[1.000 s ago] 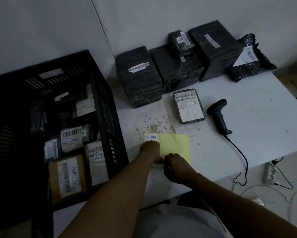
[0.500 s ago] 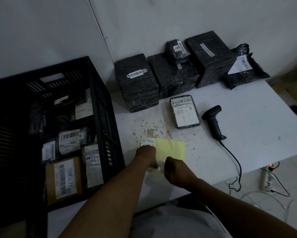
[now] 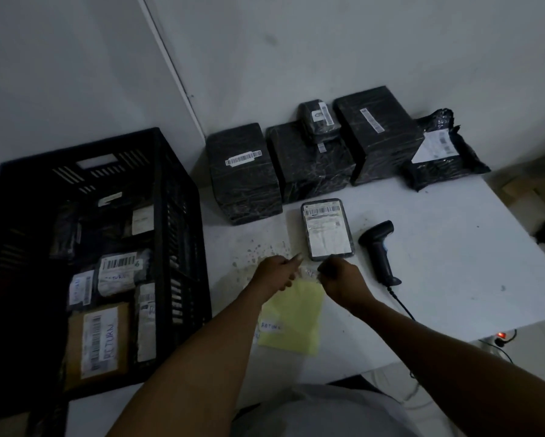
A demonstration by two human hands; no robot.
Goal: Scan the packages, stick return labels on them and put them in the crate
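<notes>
head | left hand (image 3: 277, 272) and right hand (image 3: 340, 279) pinching return label (image 3: 310, 273)

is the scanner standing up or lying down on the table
Lying down. The scanner rests on its side on the white table, head toward the packages and handle toward the table's near edge, cable trailing off it. Neither hand touches it.

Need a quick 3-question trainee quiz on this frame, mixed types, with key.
1. True or false: the scanner lies on the table, untouched by either hand.
2. Where does the small flat package lie? A) in the crate B) on the table, just beyond both hands C) atop the scanner
3. Fill in: the left hand and right hand hold a peeled white ____ between them, above the yellow sheet.

Key: 1 true; 2 B; 3 label
</notes>
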